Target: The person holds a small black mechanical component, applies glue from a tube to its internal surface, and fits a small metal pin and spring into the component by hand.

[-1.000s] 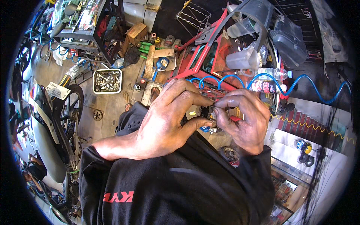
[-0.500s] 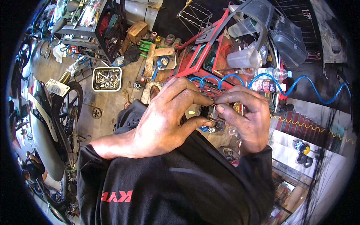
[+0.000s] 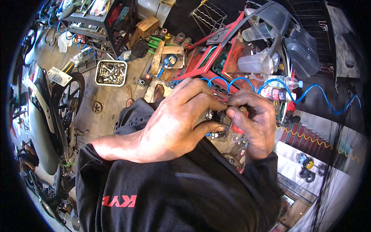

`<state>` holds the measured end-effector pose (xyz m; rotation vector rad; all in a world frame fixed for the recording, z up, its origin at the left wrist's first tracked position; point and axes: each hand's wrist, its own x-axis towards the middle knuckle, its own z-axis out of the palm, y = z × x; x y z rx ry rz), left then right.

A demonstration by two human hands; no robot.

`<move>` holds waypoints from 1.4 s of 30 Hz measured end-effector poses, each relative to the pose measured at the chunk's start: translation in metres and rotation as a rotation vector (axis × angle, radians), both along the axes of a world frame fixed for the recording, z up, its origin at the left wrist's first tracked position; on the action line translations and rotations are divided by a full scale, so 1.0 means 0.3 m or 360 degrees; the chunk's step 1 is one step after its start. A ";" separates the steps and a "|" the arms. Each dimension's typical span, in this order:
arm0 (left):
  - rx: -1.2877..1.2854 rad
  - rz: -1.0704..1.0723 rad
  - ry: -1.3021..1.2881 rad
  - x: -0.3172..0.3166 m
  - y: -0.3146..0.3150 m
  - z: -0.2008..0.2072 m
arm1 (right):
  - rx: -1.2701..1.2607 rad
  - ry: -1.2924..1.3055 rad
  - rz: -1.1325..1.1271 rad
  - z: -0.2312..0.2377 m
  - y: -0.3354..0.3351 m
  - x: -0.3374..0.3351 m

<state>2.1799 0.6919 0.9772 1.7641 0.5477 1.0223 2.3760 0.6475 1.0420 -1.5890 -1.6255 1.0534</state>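
Note:
My left hand (image 3: 176, 123) and my right hand (image 3: 255, 120) meet at their fingertips in front of my chest. The right thumb and index finger are pinched together, and the left index fingertip touches them. Whatever small thing sits at that contact is too hidden to name. My left thumb stands a little apart, below the left index finger, with the other left fingers curled. Dark smudges mark the fingers of my right hand. Behind and below the fingers shows a partly hidden dark metal assembly (image 3: 216, 115).
A white-rimmed tray (image 3: 125, 77) of metal parts lies on the floor, left of a red metal stand (image 3: 203, 63). A blue coiled hose (image 3: 301, 97) crosses beyond my hands. Clear jugs (image 3: 255, 63) and bottles (image 3: 276, 92) stand at right. A motorcycle (image 3: 44, 127) is far left.
The view has shifted slightly. My hands stay joined at the fingertips; the right index finger and thumb have curled a little closer together.

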 end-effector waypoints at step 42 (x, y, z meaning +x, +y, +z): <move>0.0012 -0.0009 0.0028 -0.043 -0.138 0.031 | 0.0014 0.0114 0.0125 -0.006 -0.111 -0.001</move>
